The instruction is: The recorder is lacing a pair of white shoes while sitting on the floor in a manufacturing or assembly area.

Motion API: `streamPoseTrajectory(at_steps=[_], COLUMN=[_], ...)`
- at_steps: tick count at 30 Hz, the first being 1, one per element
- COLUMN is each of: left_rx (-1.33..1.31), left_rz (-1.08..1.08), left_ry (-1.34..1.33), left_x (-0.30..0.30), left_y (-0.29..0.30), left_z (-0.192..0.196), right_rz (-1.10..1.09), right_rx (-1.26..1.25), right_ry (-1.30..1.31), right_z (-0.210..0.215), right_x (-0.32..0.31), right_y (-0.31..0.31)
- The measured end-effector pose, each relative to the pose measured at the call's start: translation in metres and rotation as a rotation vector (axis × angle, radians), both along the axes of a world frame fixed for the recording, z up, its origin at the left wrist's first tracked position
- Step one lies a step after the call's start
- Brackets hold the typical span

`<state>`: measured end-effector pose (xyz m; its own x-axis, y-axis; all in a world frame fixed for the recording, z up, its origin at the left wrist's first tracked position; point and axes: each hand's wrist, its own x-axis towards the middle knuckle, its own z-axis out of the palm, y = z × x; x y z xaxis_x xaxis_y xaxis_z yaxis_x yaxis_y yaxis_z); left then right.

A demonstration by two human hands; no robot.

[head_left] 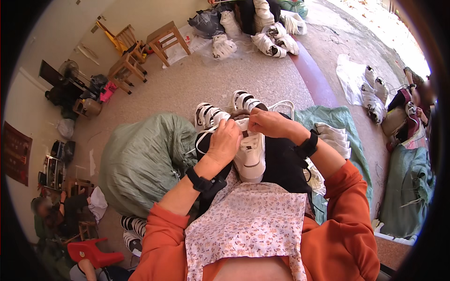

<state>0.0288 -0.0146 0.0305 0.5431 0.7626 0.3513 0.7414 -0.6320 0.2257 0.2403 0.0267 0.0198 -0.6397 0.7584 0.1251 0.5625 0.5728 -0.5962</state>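
hands on lap | left hand (225, 140) pinching thin white lace | right hand (268, 122) gripping tongue end of white leather sneaker with dark trim (251, 157), which lies under both hands | advice: keep lace taut, shoe steady

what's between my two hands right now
In the head view, the left hand and right hand are parted only by the top of the white sneaker on the lap, with its white lace running across.

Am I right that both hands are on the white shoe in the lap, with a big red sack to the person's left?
Not quite: the sack is green, not red, as the head view shows. Both the left hand and right hand are on the white shoe in the lap.
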Motion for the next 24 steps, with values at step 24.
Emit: streamPoseTrajectory(at_steps=[24], left_rx=[-0.171], left_rz=[-0.178], left_ry=[-0.147], left_x=[-0.067], left_y=[-0.025], left_z=[-0.004], right_rz=[-0.167], right_rx=[-0.030], right_ry=[0.385], right_z=[0.003], right_x=[-0.014], right_y=[-0.023])
